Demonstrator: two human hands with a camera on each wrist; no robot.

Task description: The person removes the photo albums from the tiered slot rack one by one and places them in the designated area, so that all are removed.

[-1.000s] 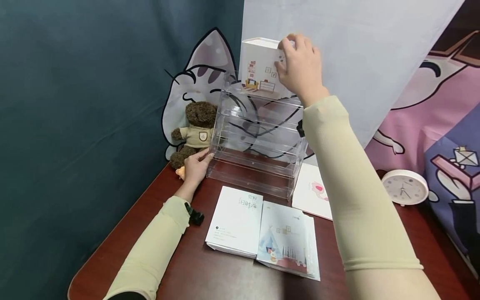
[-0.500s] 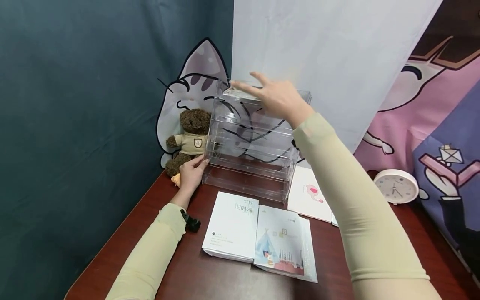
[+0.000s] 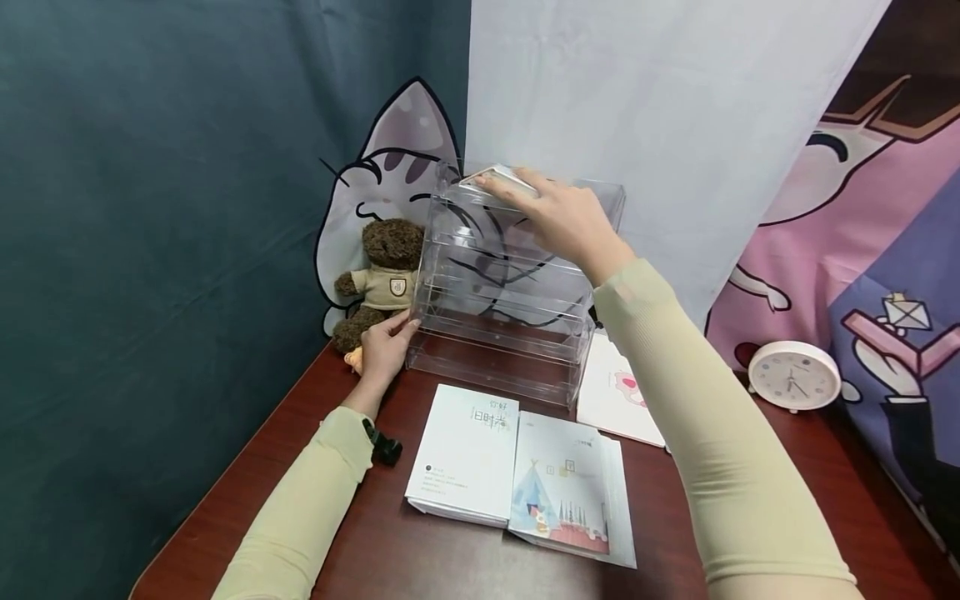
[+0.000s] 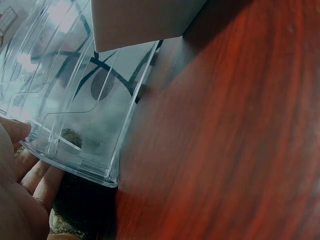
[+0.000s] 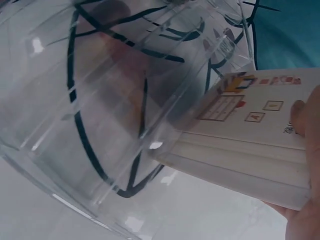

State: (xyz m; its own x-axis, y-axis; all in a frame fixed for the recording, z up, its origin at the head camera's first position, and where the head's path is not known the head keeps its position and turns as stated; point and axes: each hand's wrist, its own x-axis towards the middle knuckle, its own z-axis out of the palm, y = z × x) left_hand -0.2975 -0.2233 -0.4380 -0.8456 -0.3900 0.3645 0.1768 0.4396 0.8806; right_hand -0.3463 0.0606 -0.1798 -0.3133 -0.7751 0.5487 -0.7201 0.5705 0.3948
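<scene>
A clear plastic desk rack [image 3: 491, 379] with several tiers stands at the back of the table. My left hand [image 3: 384, 350] pinches its left side panel; in the left wrist view the thumb lies on one face and the fingers behind. At the rack's top tier, my right hand [image 3: 573, 221] grips a thick white book [image 5: 235, 145] with small furniture drawings on its cover. The thumb presses the cover, and part of the book is behind the hand. In the head view only the upper part of that book shows, low in the tier.
Two more white books, one lettered [image 3: 465, 454] and one with a blue tent [image 3: 562, 483], lie in front of the rack. A pink-pictured book [image 3: 615, 392] lies to its right, near a white clock [image 3: 795, 375]. A brown teddy bear [image 3: 390, 258] sits left of the rack.
The book has come down from upright above the rack into its top tier. My right hand's fingers, spread half a second ago, now lie closer on the book. The left hand keeps its hold.
</scene>
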